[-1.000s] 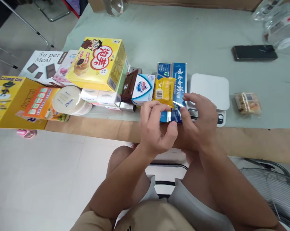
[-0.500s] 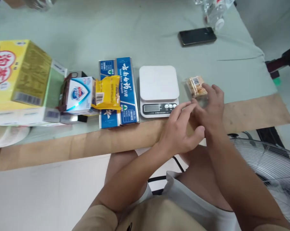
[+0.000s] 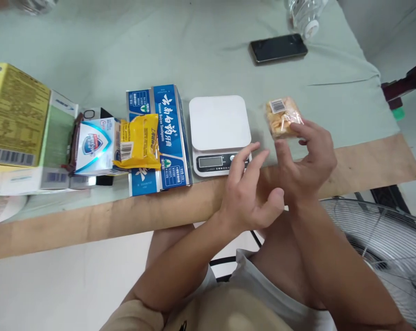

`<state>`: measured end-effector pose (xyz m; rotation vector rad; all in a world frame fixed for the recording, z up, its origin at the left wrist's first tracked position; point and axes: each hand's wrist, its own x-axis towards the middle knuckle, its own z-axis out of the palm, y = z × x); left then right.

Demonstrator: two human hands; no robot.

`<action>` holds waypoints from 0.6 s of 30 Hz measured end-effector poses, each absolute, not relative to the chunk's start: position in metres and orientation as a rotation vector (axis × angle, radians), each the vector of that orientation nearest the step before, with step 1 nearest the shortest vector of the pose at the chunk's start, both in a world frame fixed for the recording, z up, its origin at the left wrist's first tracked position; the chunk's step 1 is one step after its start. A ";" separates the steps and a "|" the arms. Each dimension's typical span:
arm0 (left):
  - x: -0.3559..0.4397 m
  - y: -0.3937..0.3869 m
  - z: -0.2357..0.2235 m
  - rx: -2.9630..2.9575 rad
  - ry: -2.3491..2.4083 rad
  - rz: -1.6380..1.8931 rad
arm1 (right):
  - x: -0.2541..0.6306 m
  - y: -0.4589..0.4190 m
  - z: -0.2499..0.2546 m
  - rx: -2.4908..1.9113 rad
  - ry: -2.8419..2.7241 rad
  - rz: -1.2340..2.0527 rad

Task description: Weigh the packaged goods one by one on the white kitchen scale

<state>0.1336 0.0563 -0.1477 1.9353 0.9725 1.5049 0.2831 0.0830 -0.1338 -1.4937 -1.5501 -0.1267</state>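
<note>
My right hand point(image 3: 306, 158) pinches the near edge of a small clear snack packet point(image 3: 284, 115), thumb in front and forefinger on top. Golden pieces and a barcode label show through the wrapper. To its left lies a white kitchen scale point(image 3: 219, 122) with a bare platform and a blank-looking display. My left hand point(image 3: 249, 188) is open, fingers spread, at the scale's front right corner and partly covering the buttons. Whether its fingertips touch the scale I cannot tell.
Left of the scale lie blue toothpaste boxes point(image 3: 170, 133) with a yellow packet point(image 3: 141, 141) on them. Beside these stand a white soap box point(image 3: 95, 146) and a large yellow carton point(image 3: 18, 115). A phone point(image 3: 279, 48) and plastic bottle point(image 3: 308, 18) lie behind; a fan point(image 3: 377, 239) stands at right.
My right thumb and forefinger have closed on the snack packet, which now looks tilted and slightly raised. My left hand has come apart from the right, toward the scale's front. The view has shifted slightly.
</note>
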 end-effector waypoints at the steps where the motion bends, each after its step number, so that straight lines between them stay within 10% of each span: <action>1: 0.129 0.056 -0.147 1.946 1.015 1.525 | 0.271 0.081 -0.132 -1.450 -1.569 -0.119; 18: 0.080 0.048 -0.146 1.882 1.208 1.387 | 0.200 0.074 -0.148 -1.668 -1.701 -0.108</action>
